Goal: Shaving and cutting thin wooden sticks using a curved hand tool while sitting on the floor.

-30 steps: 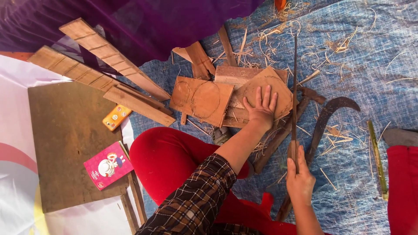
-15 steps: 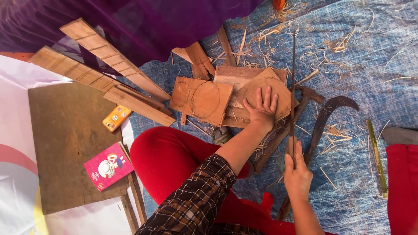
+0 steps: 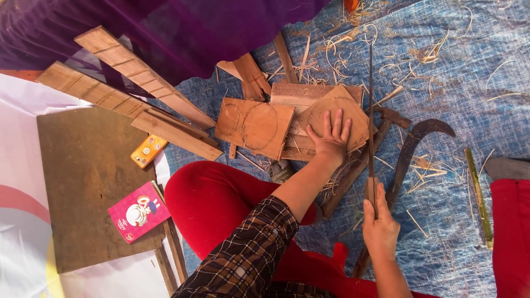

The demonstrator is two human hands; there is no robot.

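My left hand (image 3: pixel 333 144) lies flat, fingers spread, on the round-marked wood piece (image 3: pixel 337 117) on the blue mat (image 3: pixel 458 72). My right hand (image 3: pixel 380 229) grips the thin saw (image 3: pixel 370 110). I should press down hard and cut slowly along the line.

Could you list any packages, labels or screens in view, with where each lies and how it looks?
Pink box: flat, rectangular, with a white cartoon picture, lying on the brown board's lower right corner.
Orange packet: small, rounded oblong with coloured spots, lying by the board's upper right edge beside the wooden slats.
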